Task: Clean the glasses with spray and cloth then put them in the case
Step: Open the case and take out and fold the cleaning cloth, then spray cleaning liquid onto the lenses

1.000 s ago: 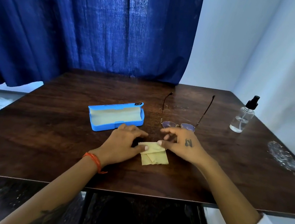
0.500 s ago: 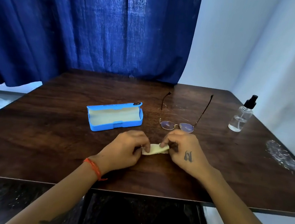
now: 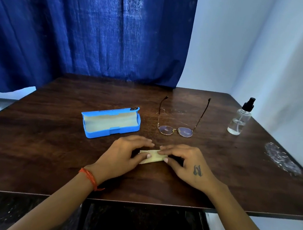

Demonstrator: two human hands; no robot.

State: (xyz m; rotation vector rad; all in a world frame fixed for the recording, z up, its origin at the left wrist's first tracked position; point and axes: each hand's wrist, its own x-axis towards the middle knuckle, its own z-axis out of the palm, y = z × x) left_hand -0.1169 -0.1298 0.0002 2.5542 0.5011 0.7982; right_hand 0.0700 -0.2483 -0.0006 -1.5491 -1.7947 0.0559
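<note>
No text, brand or number can be read. The right hand (image 3: 188, 165) bears a dark mark too blurred to make out, and the blue case (image 3: 110, 122) carries a small black patch on its lid's far right corner, likewise illegible.

the near middle of the table (image 3: 35, 151) is taken up by the left hand (image 3: 124, 156) and the right hand (image 3: 188, 163), with the cloth (image 3: 153, 155) pinched between them. just behind them the way is blocked by the open case (image 3: 110, 122) and the glasses (image 3: 175, 130). a gap of bare wood is left between those two. the spray bottle (image 3: 239, 120) is kept well apart at the far right, and bare wood is seen on the left.
</note>
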